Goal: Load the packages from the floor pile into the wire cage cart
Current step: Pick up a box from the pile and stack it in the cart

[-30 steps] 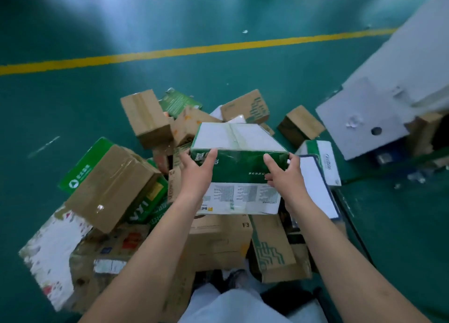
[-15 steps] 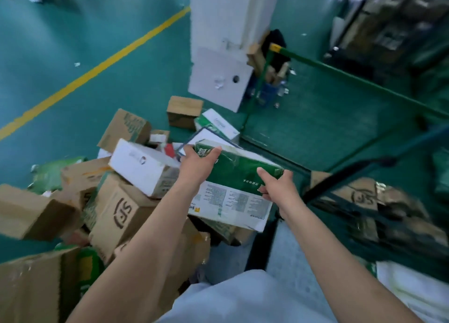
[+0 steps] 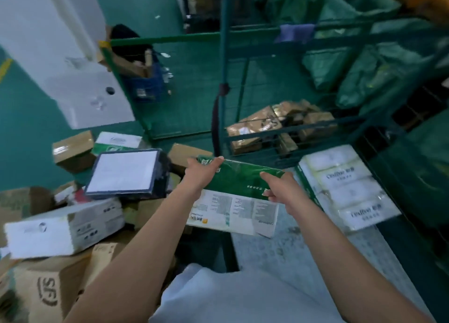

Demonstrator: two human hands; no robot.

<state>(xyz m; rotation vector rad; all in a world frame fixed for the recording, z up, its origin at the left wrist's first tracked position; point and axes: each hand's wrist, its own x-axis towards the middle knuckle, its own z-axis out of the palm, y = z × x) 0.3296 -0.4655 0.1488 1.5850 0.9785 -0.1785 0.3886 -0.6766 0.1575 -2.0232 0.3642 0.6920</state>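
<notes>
Cage cart (image 3: 279, 138) nearer; hands carrying green-white package (image 3: 239, 196) over.

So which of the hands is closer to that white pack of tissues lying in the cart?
Right. The right hand grips the green-and-white box's end beside the tissue pack; the left hand holds the far end.

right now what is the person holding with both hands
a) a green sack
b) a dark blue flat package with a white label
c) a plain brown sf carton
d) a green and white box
d: the left hand and right hand grip the two ends of the green and white box; the dark blue package lies on the pile.
</notes>
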